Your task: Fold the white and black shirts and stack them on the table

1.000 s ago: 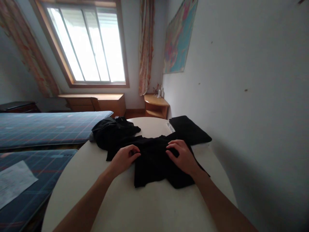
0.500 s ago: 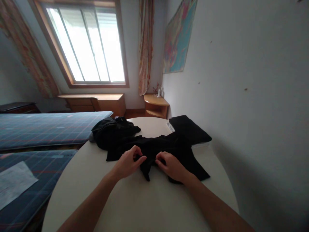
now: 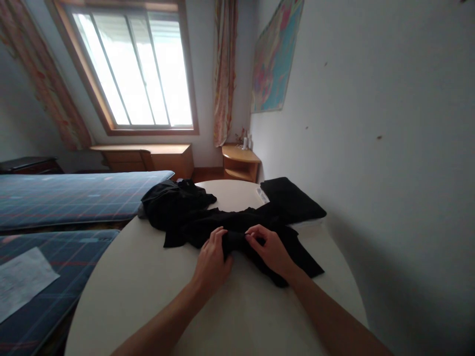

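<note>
A black shirt [image 3: 237,221] lies crumpled across the round white table [image 3: 126,291], with sleeve-like ends spreading to the left and right. My left hand [image 3: 214,257] is closed on its near edge, thumb underneath and fingers on top. Just to the right, my right hand [image 3: 267,248] pinches the same edge between thumb and fingertips. A short stretch of raised cloth runs between the two hands. The shirt's folds are too dark to make out.
A heap of dark clothing [image 3: 163,202] sits at the table's back left, and a folded black cloth [image 3: 293,198] at its back right. Plaid mattresses [image 3: 85,198] are on the left, one bearing a paper sheet [image 3: 24,279]. A white wall [image 3: 389,198] stands on the right.
My left hand has moved right and turned more upright, taking the shirt's edge. My right hand has shifted slightly right. The hanging corner between the hands has been drawn up.
</note>
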`<state>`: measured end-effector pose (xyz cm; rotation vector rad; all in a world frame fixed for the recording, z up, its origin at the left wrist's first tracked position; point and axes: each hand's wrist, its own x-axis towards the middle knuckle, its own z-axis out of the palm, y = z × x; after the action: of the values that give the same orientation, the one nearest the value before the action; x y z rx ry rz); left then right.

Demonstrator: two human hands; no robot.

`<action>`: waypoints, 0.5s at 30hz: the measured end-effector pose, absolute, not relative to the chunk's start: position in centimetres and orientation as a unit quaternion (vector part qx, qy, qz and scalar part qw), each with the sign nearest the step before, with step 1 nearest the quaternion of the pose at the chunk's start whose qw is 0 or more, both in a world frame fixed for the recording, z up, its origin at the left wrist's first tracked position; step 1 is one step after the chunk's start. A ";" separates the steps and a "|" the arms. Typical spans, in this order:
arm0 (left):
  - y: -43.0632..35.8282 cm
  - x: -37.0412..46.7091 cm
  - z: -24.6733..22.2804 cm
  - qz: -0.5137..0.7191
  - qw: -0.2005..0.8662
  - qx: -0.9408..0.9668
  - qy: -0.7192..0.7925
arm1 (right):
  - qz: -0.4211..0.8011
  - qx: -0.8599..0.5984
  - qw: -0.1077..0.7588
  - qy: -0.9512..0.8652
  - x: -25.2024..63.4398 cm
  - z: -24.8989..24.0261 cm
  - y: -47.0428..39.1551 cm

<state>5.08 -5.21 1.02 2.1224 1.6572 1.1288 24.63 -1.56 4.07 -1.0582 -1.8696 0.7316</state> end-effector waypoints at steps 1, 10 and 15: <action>-5.1 4.8 1.3 0.379 0.109 0.721 0.570 | 0.286 -0.427 0.426 -0.745 24.7 4.1 -1.5; -3.7 1.2 5.0 0.477 0.179 0.674 0.535 | 0.276 -0.450 0.449 -0.720 25.9 3.9 -0.6; -3.6 0.9 5.8 0.503 0.281 0.650 0.496 | 0.264 -0.428 0.432 -0.748 26.0 4.2 -0.9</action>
<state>0.93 -3.57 5.76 1.7418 1.3293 1.3476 26.03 -0.93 4.15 -1.0670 -1.8652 0.6588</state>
